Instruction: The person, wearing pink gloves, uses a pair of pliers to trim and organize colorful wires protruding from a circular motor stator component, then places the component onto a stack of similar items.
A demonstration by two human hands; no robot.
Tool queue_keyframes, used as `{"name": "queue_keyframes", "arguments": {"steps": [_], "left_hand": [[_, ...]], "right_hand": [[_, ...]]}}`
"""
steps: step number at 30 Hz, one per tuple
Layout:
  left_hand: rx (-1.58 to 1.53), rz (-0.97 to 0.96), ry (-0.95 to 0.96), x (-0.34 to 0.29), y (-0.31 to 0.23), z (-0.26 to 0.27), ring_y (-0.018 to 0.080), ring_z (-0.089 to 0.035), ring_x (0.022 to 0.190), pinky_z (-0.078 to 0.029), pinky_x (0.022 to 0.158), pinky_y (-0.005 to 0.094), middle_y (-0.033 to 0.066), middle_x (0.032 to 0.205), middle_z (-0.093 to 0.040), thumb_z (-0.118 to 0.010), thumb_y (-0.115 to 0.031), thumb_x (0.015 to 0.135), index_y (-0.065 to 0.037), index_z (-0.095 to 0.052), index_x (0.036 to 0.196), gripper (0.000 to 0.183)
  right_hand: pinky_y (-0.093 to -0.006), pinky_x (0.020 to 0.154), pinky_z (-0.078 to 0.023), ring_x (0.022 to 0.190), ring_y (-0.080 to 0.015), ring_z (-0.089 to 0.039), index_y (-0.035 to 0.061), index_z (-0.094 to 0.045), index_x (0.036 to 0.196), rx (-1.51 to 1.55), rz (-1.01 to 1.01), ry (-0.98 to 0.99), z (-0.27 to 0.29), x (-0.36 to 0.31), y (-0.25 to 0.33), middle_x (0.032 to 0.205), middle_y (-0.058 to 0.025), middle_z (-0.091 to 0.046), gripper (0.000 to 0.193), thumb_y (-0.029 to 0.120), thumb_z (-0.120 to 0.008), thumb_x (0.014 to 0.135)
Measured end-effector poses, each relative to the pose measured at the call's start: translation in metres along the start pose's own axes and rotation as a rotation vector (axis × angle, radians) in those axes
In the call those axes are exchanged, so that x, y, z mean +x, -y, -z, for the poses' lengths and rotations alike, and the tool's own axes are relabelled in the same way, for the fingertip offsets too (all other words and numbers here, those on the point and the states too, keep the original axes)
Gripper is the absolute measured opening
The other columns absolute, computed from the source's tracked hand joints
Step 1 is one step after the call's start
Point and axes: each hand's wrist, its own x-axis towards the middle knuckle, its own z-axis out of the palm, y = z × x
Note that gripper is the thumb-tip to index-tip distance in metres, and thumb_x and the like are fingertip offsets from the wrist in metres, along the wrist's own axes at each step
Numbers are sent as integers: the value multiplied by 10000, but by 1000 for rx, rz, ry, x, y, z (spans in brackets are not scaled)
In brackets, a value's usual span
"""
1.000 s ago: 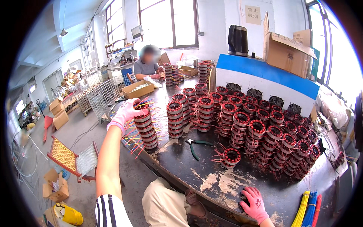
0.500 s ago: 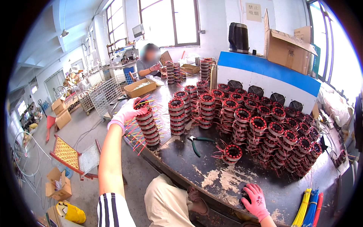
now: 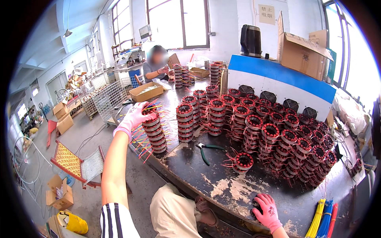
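My left hand (image 3: 137,118), in a pink glove, is closed round the top motor stator (image 3: 150,111) of a tall stack at the table's left edge. Thin coloured wires (image 3: 135,137) stick out from that stack. My right hand (image 3: 267,211), also gloved in pink, lies on the worn table edge with its fingers apart and nothing in them. A single stator (image 3: 243,162) with red windings sits on the table between my hands. Green-handled pliers (image 3: 205,152) lie open beside it. Another stator stack (image 3: 185,123) stands just right of my left hand.
Many stator stacks (image 3: 287,137) crowd the table's right half before a blue-and-white box with fans (image 3: 274,81). Yellow, blue and red wire bundles (image 3: 325,218) lie at the near right. A co-worker (image 3: 156,65) sits at the far end by a cardboard box (image 3: 147,92).
My left hand's fingers have shifted slightly on the top stator, with the thumb side more bent. My right hand stays in place.
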Motion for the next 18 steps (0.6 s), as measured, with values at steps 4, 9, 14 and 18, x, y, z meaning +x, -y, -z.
{"name": "queue_keyframes", "arguments": {"steps": [4,9,14,18], "left_hand": [[155,37,-28,-9,-32,-9,379,-421,1398,-360,1159,430,220,1501,-437,-762,-618,770,-63,-436,1496,971],[211,-21,-316,-21,-23,4,384,-439,1381,-363,1151,442,205,1487,-464,-738,-553,833,-48,-476,1460,847],[-180,-324,-783,-72,-61,-35,330,-647,1032,-515,916,406,166,1189,-650,-691,-210,947,-38,-605,1247,357],[-578,-67,-386,-150,-42,-130,195,-664,835,-545,717,316,99,1019,-684,-719,-126,927,-21,-617,1170,284]], "right_hand": [[-511,1161,-327,1320,-376,-483,54,-615,1253,-12,-28,9,4,-1,-2,1374,-154,-577,493,300,-703,836],[-513,1160,-328,1320,-368,-485,54,-617,1248,20,12,-5,-3,2,2,1372,-149,-578,484,292,-700,835],[-514,1157,-334,1319,-370,-486,48,-618,1238,-4,-12,-20,4,-2,3,1362,-154,-581,467,277,-692,838],[-509,1160,-332,1322,-371,-485,44,-616,1246,18,-6,-17,-1,-3,5,1370,-154,-578,469,272,-689,843]]}}
